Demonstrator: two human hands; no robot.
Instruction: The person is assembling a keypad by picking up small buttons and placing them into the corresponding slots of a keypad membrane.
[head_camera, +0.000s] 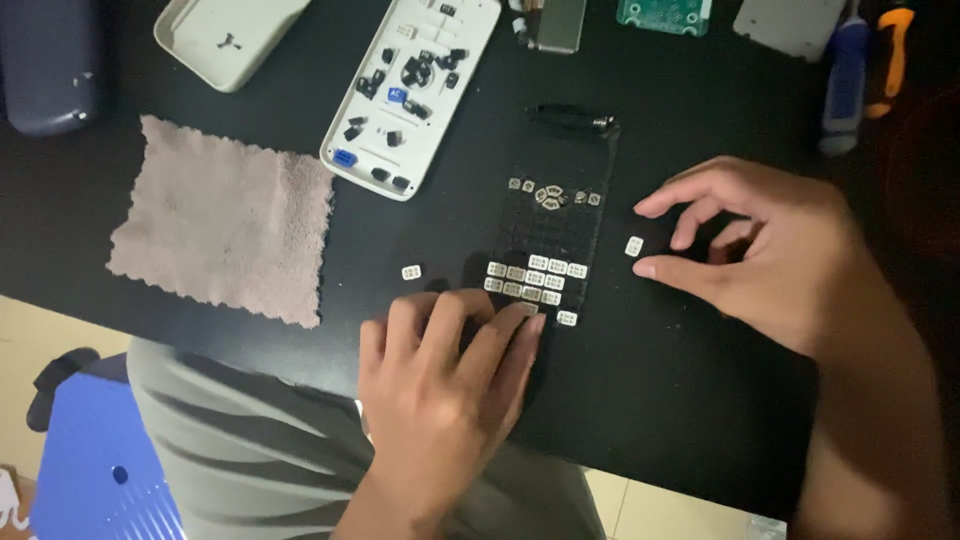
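Left hand: I saw my left hand (445, 375) lying palm down at the near end of the dark keypad panel (555, 225), fingers extended side by side and pressed flat on its lower edge; it clasped nothing, and a pale key showed just under the middle fingertip.
Right hand: my right hand (770, 250) rested on the black table (680, 400) to the right of the panel, thumb and forefinger apart and empty, with one loose white key (634, 245) lying between their tips and touching neither, as far as I could tell.
Keypad panel: it lay flat at mid-table, long axis running away from me, a cluster of round keys near its far end and two rows of white keys (535, 275) seated near the near end.
Loose keys: one white key lay on the table left of the panel (411, 271); another lay just off its near right corner (567, 318).
White casing: a white casing half (410, 90) lay tilted beyond the panel, small dark and blue keys scattered inside it.
Cloth: a pinkish cloth (225, 225) lay spread at the left, well apart from both hands.
Tools: a blue-handled screwdriver (845, 85) and an orange-handled tool (893, 55) lay at the far right edge.
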